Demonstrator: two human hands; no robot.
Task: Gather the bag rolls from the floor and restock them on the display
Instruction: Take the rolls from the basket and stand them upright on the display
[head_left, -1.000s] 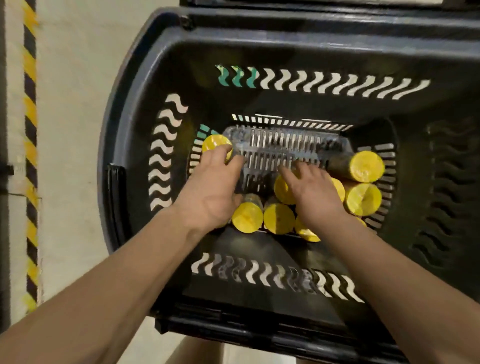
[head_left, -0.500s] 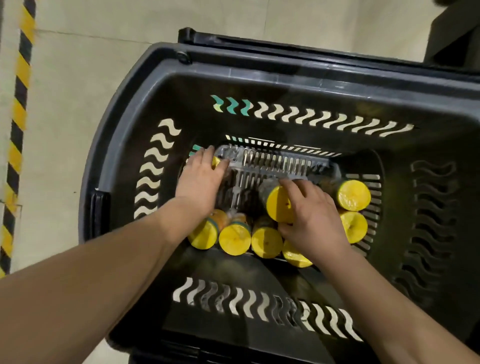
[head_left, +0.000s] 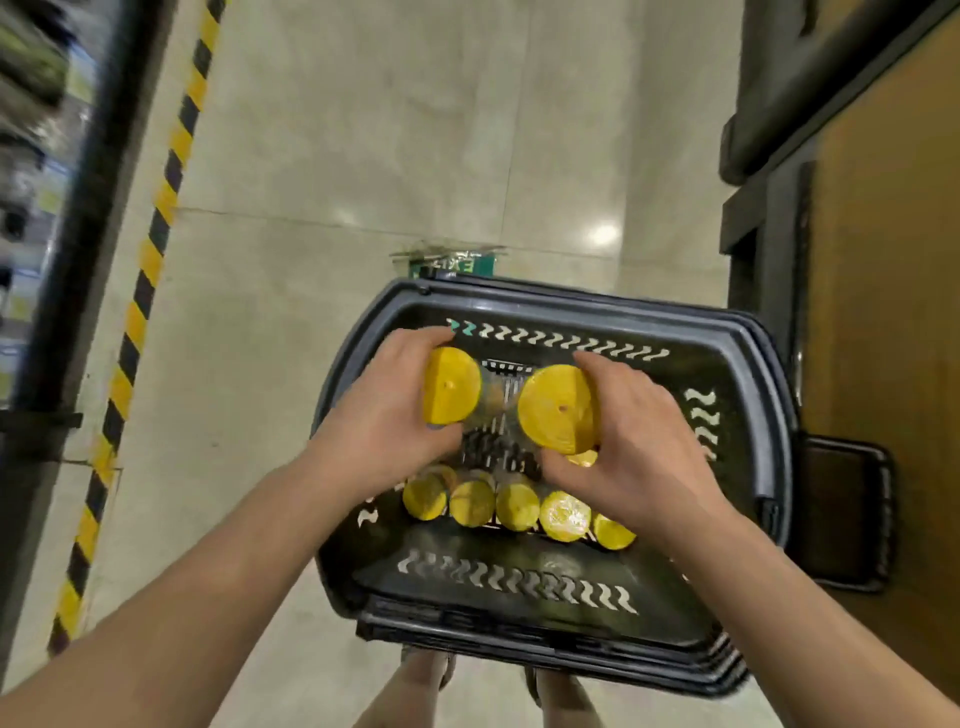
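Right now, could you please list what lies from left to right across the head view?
Black-and-yellow striped floor tape, left hand, yellow-ended bag roll it grips, second yellow-ended bag roll, right hand gripping it, brown wooden panel.

Glossy beige tiled floor (head_left: 363, 156), grout lines visible, ceiling-light glare spot (head_left: 602, 234) right of centre. Yellow-black hazard stripe (head_left: 156, 218) runs diagonally along the floor's left side, beside a dark upright frame (head_left: 88, 208); blurred shelving (head_left: 26, 156) at the left edge. Brown wooden panel (head_left: 893, 312) with dark trim (head_left: 769, 260) along the right edge. Green floor sign (head_left: 452, 266) mid-floor, lettering blurred.
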